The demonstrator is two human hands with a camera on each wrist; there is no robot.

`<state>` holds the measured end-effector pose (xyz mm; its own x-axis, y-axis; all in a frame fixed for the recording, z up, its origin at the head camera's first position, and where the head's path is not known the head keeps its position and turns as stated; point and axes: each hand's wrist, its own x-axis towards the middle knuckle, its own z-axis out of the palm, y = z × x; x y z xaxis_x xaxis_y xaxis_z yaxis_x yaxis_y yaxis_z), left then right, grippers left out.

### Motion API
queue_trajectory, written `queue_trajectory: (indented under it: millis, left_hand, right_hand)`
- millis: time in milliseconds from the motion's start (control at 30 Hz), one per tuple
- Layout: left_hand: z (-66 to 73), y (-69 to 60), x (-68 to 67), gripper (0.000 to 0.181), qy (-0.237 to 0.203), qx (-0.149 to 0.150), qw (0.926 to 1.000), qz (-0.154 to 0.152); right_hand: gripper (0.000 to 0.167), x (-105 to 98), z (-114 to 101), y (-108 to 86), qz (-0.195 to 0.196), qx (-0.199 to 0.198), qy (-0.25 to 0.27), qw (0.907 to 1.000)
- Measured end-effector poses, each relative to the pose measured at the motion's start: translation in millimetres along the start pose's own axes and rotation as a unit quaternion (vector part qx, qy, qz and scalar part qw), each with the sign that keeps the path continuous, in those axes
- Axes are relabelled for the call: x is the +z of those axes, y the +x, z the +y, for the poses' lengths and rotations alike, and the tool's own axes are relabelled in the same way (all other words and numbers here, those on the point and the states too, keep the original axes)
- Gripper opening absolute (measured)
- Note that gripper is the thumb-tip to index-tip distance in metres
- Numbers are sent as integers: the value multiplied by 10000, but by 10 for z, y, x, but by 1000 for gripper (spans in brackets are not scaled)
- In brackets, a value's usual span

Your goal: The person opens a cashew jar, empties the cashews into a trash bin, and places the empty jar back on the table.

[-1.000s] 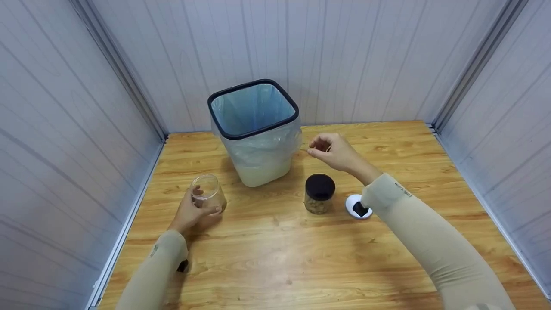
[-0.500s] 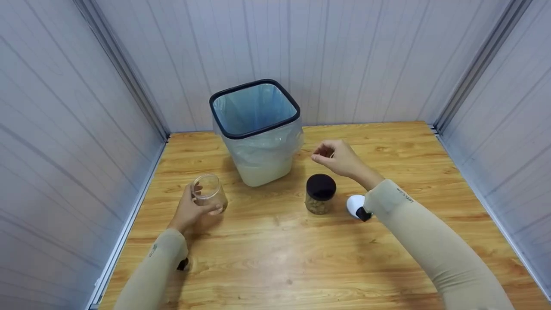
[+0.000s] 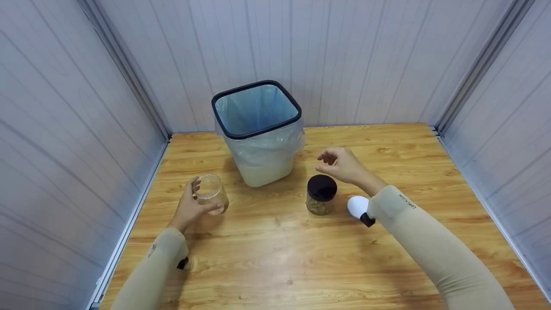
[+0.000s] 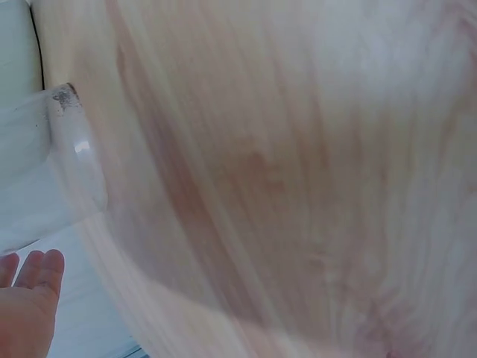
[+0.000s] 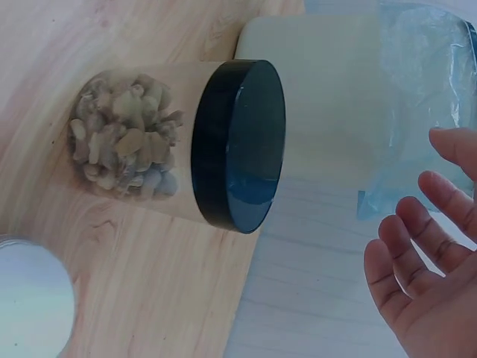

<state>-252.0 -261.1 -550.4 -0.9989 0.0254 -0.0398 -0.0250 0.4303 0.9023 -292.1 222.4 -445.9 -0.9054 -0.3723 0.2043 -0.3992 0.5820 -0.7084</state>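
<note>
My left hand (image 3: pixel 189 207) is spread around a clear open-topped jar (image 3: pixel 209 193), thumb in front and fingers behind. In the left wrist view, the loosely bent fingers (image 4: pixel 46 272) lie beside the clear jar (image 4: pixel 74 160) with a small gap visible. Dark specks show near its base. My right hand (image 3: pixel 342 165) hovers behind a black-lidded jar (image 3: pixel 320 204), holding nothing. The right wrist view shows its fingers (image 5: pixel 410 231) loosely bent and apart from the jar's black lid (image 5: pixel 242 145). Small brown and grey pebble-like pieces (image 5: pixel 127 138) fill much of that jar.
A waste bin (image 3: pixel 262 168) with a black rim and plastic liner stands at the back. Right of the lidded jar lies a white round object (image 3: pixel 356 206), partly hidden by a black device at my right wrist. Pale panel walls (image 3: pixel 366 64) enclose the wooden table (image 3: pixel 275 258).
My right hand has come nearer and slightly right, toward the lidded jar, and its fingers have parted. The left hand's thumb has eased back a little; the clear jar stands in place.
</note>
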Motion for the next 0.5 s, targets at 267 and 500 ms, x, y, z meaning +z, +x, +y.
queue_trajectory:
  millis: [267,500]
  left_hand:
    - [52,-26,-49,122,137,134,9998,104]
    - [132,-55,-111,125,512,337,9981,63]
  right_hand:
    - [35,48,83,-58,-173,82,-130,9997]
    - [44,63,138,-85,-369,154,-113,9991]
